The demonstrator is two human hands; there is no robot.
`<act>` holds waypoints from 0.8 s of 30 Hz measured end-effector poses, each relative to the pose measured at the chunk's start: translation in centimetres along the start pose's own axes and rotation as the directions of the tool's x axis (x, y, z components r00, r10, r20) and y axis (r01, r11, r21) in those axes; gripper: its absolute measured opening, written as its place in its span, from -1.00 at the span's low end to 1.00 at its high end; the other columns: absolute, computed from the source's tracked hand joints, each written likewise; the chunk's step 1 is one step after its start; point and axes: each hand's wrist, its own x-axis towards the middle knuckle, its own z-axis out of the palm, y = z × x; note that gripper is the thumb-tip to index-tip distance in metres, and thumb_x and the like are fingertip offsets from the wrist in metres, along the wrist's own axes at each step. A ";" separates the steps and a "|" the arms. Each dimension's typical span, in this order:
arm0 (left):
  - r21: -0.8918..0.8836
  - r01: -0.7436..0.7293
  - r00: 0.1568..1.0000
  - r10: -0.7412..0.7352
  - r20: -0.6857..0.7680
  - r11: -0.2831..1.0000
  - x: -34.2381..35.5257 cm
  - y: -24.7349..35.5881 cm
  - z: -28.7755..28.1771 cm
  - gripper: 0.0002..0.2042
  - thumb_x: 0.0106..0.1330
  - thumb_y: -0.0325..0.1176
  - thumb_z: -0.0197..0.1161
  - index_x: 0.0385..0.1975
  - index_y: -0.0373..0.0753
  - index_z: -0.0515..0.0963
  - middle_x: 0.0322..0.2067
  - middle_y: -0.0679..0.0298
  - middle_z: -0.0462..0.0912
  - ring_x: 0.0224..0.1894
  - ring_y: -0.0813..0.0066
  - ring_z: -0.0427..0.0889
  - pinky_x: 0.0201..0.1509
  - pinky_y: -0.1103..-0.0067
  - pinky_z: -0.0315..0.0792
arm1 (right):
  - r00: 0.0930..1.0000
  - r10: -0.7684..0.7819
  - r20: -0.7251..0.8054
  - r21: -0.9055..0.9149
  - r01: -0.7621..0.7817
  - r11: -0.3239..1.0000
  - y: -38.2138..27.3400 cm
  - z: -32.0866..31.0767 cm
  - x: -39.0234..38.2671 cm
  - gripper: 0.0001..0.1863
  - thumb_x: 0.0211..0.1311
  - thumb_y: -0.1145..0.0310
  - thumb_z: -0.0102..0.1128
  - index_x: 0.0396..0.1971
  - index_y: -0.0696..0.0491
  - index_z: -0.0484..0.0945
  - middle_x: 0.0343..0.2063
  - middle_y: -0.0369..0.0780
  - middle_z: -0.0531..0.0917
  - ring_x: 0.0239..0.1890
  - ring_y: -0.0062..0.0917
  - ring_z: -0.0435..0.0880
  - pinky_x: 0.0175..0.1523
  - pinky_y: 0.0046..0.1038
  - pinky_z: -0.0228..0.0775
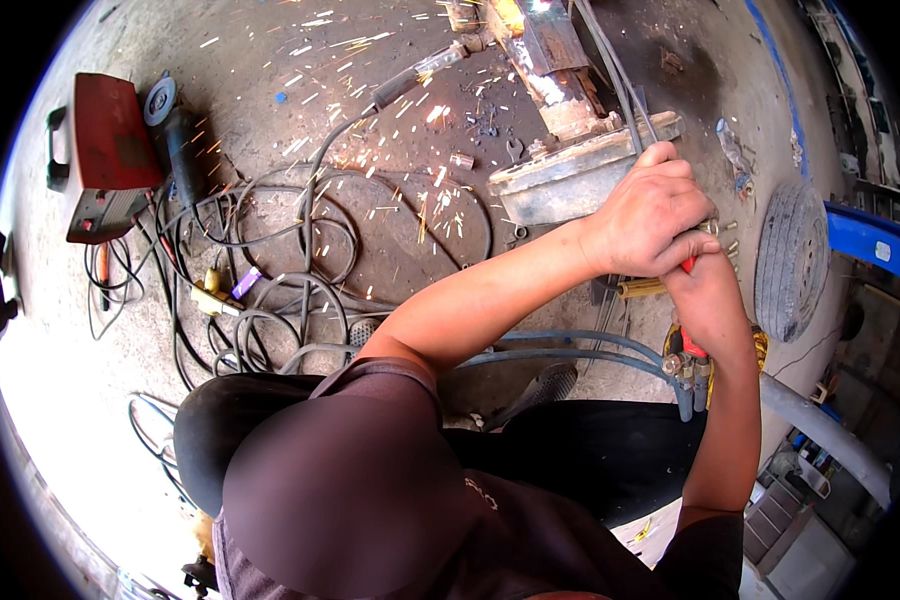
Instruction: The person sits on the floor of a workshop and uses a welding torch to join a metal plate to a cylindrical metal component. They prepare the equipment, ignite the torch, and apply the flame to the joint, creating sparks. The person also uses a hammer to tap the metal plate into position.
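My left hand (655,212) is closed around the upper part of a cutting torch, near its long thin metal tubes (615,70). Just below it, my right hand (708,295) is wrapped round the torch's red handle (692,345), mostly hidden by the fingers. Two blue-grey hoses (580,345) run from the brass fittings (682,368) at the handle's lower end. The tubes reach up toward a rusty steel part (555,85) with a heavy base plate (560,180). Bright orange glows at its top edge, and sparks fly leftward over the floor.
At far left stands a red welding machine (110,145) beside an angle grinder (180,150). Black cables (305,240) coil over the concrete. An electrode holder (420,75) lies near the steel part, with a wrench (514,150). A tyre (792,262) stands at right.
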 end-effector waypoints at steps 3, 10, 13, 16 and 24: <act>0.001 -0.001 1.000 0.001 0.000 1.000 0.1 0.1 -0.1 -0.70 0.11 -0.15 0.45 -0.39 -0.27 0.61 -0.52 0.22 0.54 -0.36 0.21 0.47 0.00 0.30 0.28 | 1.000 -0.004 -0.005 0.020 0.004 1.000 -0.1 0.0 0.0 -0.81 0.25 0.46 0.20 -0.24 0.28 0.56 -0.37 -0.01 0.70 -0.30 -0.38 0.68 -0.14 -0.30 0.49; -0.001 0.005 1.000 -0.005 0.007 1.000 0.2 0.0 -0.4 -0.70 0.10 -0.17 0.45 -0.39 -0.27 0.61 -0.51 0.22 0.55 -0.35 0.21 0.47 0.00 0.30 0.29 | 0.999 0.040 -0.006 0.012 -0.040 0.999 -0.4 0.1 0.2 -0.80 0.26 0.45 0.20 -0.23 0.29 0.57 -0.36 0.00 0.70 -0.29 -0.36 0.70 -0.13 -0.30 0.49; 0.001 0.003 1.000 -0.003 0.002 1.000 0.1 0.0 -0.4 -0.70 0.10 -0.17 0.45 -0.39 -0.27 0.60 -0.51 0.22 0.55 -0.35 0.22 0.47 0.00 0.30 0.29 | 0.999 0.047 0.002 0.017 -0.047 0.999 -0.7 0.1 0.1 -0.80 0.26 0.45 0.20 -0.23 0.29 0.57 -0.36 0.00 0.70 -0.29 -0.36 0.70 -0.14 -0.30 0.49; 0.001 0.000 1.000 0.000 -0.004 1.000 0.0 -0.1 -0.3 -0.70 0.10 -0.16 0.45 -0.39 -0.28 0.60 -0.51 0.23 0.55 -0.35 0.22 0.48 -0.01 0.31 0.29 | 0.999 0.042 0.006 0.015 -0.042 0.999 -0.8 0.0 0.0 -0.80 0.26 0.45 0.20 -0.23 0.29 0.57 -0.36 0.01 0.70 -0.29 -0.35 0.70 -0.14 -0.30 0.49; -0.009 -0.014 1.000 0.013 -0.008 1.000 0.1 -0.1 -0.4 -0.70 0.09 -0.16 0.45 -0.40 -0.27 0.59 -0.53 0.23 0.54 -0.36 0.21 0.47 -0.04 0.31 0.28 | 1.000 0.020 -0.023 -0.005 -0.020 1.000 -0.3 0.3 0.1 -0.78 0.26 0.42 0.22 -0.22 0.29 0.57 -0.37 0.04 0.69 -0.30 -0.29 0.71 -0.15 -0.28 0.49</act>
